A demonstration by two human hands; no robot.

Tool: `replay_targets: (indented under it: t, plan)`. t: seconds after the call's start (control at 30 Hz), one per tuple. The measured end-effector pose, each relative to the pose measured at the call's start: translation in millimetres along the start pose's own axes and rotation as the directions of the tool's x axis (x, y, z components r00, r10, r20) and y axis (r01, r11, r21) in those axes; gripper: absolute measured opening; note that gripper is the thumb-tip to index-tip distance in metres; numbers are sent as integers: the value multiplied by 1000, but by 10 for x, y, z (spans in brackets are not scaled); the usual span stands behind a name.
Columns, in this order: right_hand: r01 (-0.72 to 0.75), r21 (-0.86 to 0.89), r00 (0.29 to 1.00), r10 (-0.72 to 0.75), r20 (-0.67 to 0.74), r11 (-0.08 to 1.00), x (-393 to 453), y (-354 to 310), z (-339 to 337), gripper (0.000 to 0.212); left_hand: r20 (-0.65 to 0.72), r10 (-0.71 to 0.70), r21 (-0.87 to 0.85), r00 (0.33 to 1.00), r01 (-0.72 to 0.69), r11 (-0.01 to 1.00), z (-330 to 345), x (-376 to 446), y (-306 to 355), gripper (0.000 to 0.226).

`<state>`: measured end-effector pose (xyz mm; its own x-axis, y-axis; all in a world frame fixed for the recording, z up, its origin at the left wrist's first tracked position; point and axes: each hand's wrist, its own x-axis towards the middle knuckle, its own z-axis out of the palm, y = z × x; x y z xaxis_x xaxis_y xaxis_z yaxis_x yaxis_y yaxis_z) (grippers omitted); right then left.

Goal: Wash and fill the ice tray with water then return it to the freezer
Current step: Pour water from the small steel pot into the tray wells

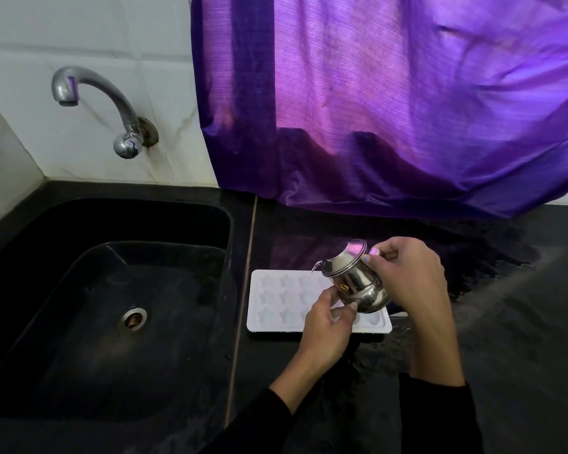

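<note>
Currently the white plastic star-mould ice tray (276, 303) lies flat on the black surface (505, 322) just right of the black sink (112, 290), while both hands tilt a small steel jug (358, 283) over it, right hand (410, 276) fingers curled on the handle side, left hand (328, 326) fingers pinching its base.

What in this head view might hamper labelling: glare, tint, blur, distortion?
Head view: purple light through the curtain tints the steel jug and reflects off the black counter; the sink is dark and low in detail; wide-angle bending curves the edges; the white ice tray stays readable, its star cavities faint.
</note>
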<state>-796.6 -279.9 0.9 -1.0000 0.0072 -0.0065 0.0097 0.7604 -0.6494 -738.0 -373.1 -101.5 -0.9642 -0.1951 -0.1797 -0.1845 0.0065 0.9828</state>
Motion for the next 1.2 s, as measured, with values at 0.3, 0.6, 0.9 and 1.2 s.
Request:
replay_targets:
  t: [0.3,0.6,0.9,1.2]
  plan:
    - [-13,44,1000,13,3,999,-2,21,-6,6,21,5,0,1000,-5,1000,14,-8,-28,39]
    - [7,134,1000,-7,1,991,-10,8,-54,8,-36,75,-49,997,-77,996,77,-87,9,46]
    - [28,74,999,-29,15,997,-66,-103,26,6,-110,62,-104,992,-74,992,91,-137,18,39]
    - [46,-21,999,-46,20,999,-77,-194,104,6,-137,46,-143,989,-66,988,58,-109,-15,32]
